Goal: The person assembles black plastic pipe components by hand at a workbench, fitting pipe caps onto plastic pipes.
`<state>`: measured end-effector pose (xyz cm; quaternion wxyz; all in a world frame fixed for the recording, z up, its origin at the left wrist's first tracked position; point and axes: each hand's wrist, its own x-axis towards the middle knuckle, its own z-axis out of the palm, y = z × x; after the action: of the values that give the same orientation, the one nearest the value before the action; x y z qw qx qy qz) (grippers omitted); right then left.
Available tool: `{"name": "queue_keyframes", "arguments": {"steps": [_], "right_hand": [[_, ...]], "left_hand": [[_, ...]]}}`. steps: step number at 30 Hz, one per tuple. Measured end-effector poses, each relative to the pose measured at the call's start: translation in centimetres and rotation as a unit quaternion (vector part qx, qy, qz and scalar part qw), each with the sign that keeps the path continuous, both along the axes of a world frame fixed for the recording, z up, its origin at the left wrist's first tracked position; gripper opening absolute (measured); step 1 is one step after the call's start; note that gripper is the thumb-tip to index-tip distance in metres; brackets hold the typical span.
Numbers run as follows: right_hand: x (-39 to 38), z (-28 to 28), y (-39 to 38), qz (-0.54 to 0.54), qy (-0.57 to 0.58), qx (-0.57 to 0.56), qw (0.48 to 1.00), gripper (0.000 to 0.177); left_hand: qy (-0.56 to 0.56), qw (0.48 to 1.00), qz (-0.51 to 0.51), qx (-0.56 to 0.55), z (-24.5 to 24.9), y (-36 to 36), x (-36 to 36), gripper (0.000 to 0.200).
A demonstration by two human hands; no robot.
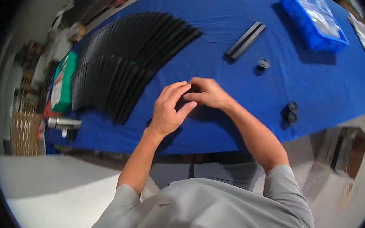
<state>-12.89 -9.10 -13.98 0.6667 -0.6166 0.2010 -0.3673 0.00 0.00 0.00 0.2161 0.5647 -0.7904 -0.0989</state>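
Note:
My left hand (170,108) and my right hand (210,93) meet over the middle of the blue cloth, near its front edge. Both have curved fingers, with the tips close together around a small dark piece (193,88). Most of that piece is hidden by the fingers, so its kind cannot be made out. To the right lies a black grooved bar (246,41). A round black cap (264,64) rests nearer to me, and two more black caps (292,112) touch each other by the right front edge.
Long black bars (129,53) lie in dense rows at the left on the blue cloth (225,6). A blue bin (309,24) with clear plastic bags stands at the far right. At the left edge are a green box (64,83) and a silvery cylinder (64,123).

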Motion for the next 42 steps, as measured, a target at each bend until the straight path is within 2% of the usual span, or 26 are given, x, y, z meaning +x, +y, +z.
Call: {"name": "queue_keyframes", "arguments": {"steps": [1, 2, 3, 4, 7, 9, 10, 11, 14, 16, 19, 20, 23, 25, 26, 27, 29, 31, 35, 39, 42], "right_hand": [[1.2, -0.1, 0.0, -0.025, -0.035, 0.001, 0.999, 0.035], [2.0, -0.5, -0.4, -0.049, -0.053, -0.111, 0.991, 0.033], [-10.9, -4.7, -4.0, 0.007, 0.017, -0.127, 0.992, 0.030], [-10.5, -5.2, -3.4, -0.095, -0.028, -0.201, 0.975, 0.026], [-9.1, -6.8, -4.2, -0.041, -0.047, -0.171, 0.983, 0.017], [-10.9, -2.5, -3.3, -0.004, 0.025, -0.170, 0.985, 0.016], [-10.3, -2.9, -3.1, -0.052, -0.010, -0.208, 0.977, 0.015], [-10.0, -3.4, -3.4, -0.044, -0.034, -0.184, 0.981, 0.014], [-10.0, -3.7, -3.7, -0.026, -0.106, -0.142, 0.984, 0.016], [-9.9, -5.0, -4.0, -0.010, -0.108, -0.123, 0.986, 0.016], [-9.7, -4.3, -4.6, 0.019, -0.090, -0.125, 0.988, 0.014], [-9.9, -3.8, -4.5, 0.025, -0.078, -0.128, 0.988, 0.013], [-8.7, -4.8, -4.6, -0.092, -0.120, -0.255, 0.955, 0.013], [-10.0, -3.0, -4.1, 0.040, -0.051, -0.018, 0.998, 0.016], [-10.1, -2.1, -4.3, 0.011, 0.066, -0.039, 0.997, 0.018], [-10.4, -0.7, -4.2, 0.023, 0.118, -0.004, 0.993, 0.021], [-10.7, 0.3, -3.7, 0.003, 0.084, 0.016, 0.996, 0.031], [-10.6, 0.0, -3.8, 0.005, 0.064, 0.034, 0.997, 0.043], [-10.8, 0.3, -3.9, 0.031, 0.076, 0.067, 0.994, 0.065], [-11.0, 0.6, -3.5, 0.007, 0.028, 0.108, 0.994, 0.064], [-10.9, 0.3, -3.6, 0.007, 0.056, 0.076, 0.995, 0.061]], "left_hand": [[0.021, 0.999, -0.030, -0.010, 0.2, -1.6, -0.3, 0.043], [0.026, 0.997, -0.065, -0.017, 0.1, -3.5, -1.0, 0.038], [0.126, 0.985, -0.097, -0.061, -5.6, -7.3, -12.2, 0.039], [0.112, 0.984, -0.128, -0.057, -5.6, -9.1, -13.9, 0.040], [0.066, 0.981, -0.181, -0.032, -6.1, -14.5, -19.1, 0.046], [0.018, 0.979, -0.201, -0.040, -7.5, -17.2, -21.7, 0.050], [-0.016, 0.976, -0.210, -0.059, -8.3, -18.4, -22.9, 0.052], [-0.048, 0.971, -0.221, -0.076, -9.2, -19.1, -23.9, 0.054], [-0.098, 0.964, -0.249, 0.000, -9.6, -20.4, -25.8, 0.049], [-0.106, 0.964, -0.244, 0.023, -9.6, -20.6, -26.2, 0.045], [-0.097, 0.967, -0.233, 0.023, -8.9, -19.6, -25.4, 0.040], [-0.036, 0.975, -0.220, 0.004, -8.6, -18.9, -24.7, 0.036], [0.062, 0.985, -0.133, -0.086, -6.6, -16.4, -21.1, 0.037], [0.101, 0.986, -0.077, -0.107, -6.1, -15.5, -17.0, 0.040], [0.118, 0.986, -0.045, -0.109, -6.0, -14.9, -14.9, 0.044], [0.136, 0.984, -0.014, -0.113, -6.2, -14.2, -12.9, 0.047], [0.203, 0.974, 0.048, -0.093, -7.0, -12.8, -9.4, 0.050], [0.207, 0.973, 0.094, -0.035, -7.2, -10.6, -6.9, 0.057], [0.250, 0.958, 0.137, -0.017, -9.9, -8.0, -5.3, 0.057], [0.243, 0.959, 0.146, -0.006, -10.9, -7.3, -5.6, 0.054], [0.235, 0.966, 0.109, -0.022, -11.2, -7.3, -6.5, 0.053]]}}
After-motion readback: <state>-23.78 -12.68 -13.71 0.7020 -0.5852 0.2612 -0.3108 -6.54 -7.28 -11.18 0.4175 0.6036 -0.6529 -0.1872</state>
